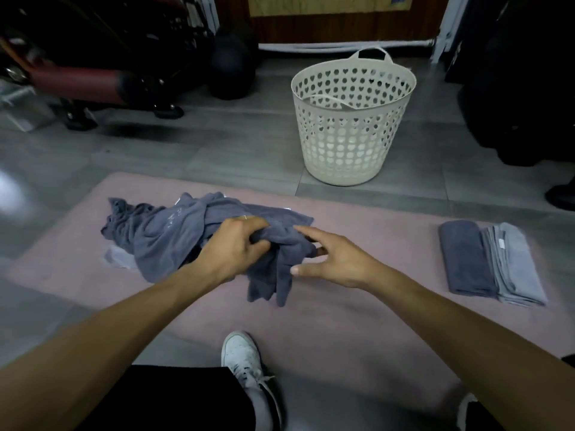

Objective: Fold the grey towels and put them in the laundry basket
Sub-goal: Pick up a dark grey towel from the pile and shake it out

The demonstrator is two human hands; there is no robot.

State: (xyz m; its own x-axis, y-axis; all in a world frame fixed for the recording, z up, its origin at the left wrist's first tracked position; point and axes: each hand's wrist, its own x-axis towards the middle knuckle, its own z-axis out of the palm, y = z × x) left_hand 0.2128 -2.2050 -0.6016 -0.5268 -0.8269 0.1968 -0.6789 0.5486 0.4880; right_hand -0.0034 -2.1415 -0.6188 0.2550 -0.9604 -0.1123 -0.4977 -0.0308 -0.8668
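A crumpled heap of grey towels (161, 234) lies on the pink mat (357, 306). My left hand (231, 250) grips a bunched part of one towel, and its loose end (273, 281) hangs down toward me. My right hand (329, 259) reaches in beside that bunch with fingers spread and straight, its fingertips at the cloth. A stack of folded grey towels (491, 262) sits at the mat's right end. The white perforated laundry basket (351, 119) stands upright on the floor beyond the mat; I cannot see anything inside it.
My white shoe (245, 365) rests on the mat's near edge. A red and black exercise machine (93, 73) and a dark ball (231, 70) stand at the back left. Dark furniture (522, 88) fills the right. Grey floor tiles (217, 144) surround the mat.
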